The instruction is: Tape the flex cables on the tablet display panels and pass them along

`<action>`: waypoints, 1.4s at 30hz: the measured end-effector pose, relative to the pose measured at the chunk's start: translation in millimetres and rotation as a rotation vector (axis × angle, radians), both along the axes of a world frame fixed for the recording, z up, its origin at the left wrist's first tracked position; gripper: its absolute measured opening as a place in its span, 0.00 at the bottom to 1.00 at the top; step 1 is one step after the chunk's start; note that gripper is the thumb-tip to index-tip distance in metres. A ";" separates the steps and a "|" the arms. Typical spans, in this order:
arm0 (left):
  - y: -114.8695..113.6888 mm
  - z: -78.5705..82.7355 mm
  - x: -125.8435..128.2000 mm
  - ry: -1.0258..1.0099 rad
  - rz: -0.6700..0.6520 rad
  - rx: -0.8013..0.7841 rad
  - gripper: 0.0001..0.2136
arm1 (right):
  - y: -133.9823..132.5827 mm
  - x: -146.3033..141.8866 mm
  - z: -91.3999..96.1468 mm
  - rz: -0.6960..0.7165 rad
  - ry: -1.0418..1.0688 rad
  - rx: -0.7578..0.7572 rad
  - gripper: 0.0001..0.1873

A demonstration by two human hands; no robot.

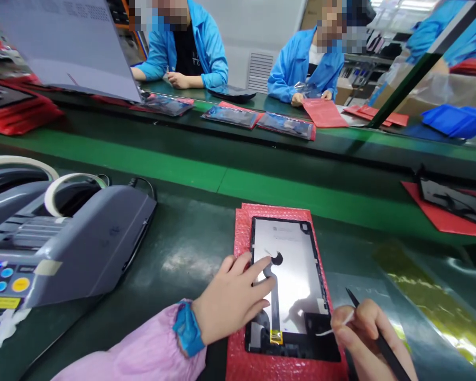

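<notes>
A tablet screen panel (291,248) lies with its silvery back up, framed in black, with a flat ribbon cable and a yellow taped end. Beneath it is a red bubble-wrap bag (241,233). My left hand (238,296) rests on the panel's left side, fingers spread over the cable near a round black mark. At the panel's lower right corner, my right hand (371,338) is closed around black tweezers (384,346), their pointed tip facing away from the panel. A thin white strip (326,333) is pinched between its thumb and finger, touching or just above the black corner.
A grey tape dispenser (91,248) with coloured buttons stands at the left. Yellowish film (424,296) lies at the right, below another panel (452,196) on a red bag. Across the green line, two people in blue jackets sit by bagged panels (230,115). A slanted post (408,90) rises at right.
</notes>
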State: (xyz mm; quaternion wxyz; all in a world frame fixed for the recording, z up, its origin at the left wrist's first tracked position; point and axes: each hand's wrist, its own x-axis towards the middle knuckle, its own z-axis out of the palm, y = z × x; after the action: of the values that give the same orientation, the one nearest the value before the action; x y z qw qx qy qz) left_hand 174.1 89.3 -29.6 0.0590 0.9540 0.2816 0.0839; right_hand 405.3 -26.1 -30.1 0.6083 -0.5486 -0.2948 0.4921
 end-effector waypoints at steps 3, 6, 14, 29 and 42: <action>7.1 0.5 1.8 -0.001 -0.019 0.035 0.12 | 0.0 4.6 -6.6 0.007 -0.007 -0.004 0.24; 13.6 -1.2 3.8 -0.017 -0.033 0.043 0.16 | -0.8 5.5 -7.8 0.025 -0.065 -0.021 0.23; 29.5 -6.5 4.0 -0.039 -0.054 -0.048 0.20 | 31.4 -2.4 6.4 0.248 -0.429 -0.142 0.27; 45.2 -22.3 -4.2 -0.137 -0.009 -0.238 0.17 | 93.2 -22.4 -20.7 0.528 -0.706 0.013 0.18; 46.0 -20.1 -4.1 -0.175 -0.017 -0.291 0.16 | 86.3 -30.3 -23.1 0.446 -0.828 -0.010 0.18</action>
State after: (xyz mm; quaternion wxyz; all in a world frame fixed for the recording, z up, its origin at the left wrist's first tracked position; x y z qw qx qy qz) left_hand 170.0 135.4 -49.7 0.2213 0.9268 0.2766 0.1246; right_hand 375.0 60.2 -53.2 0.3165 -0.6248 -0.6209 0.3520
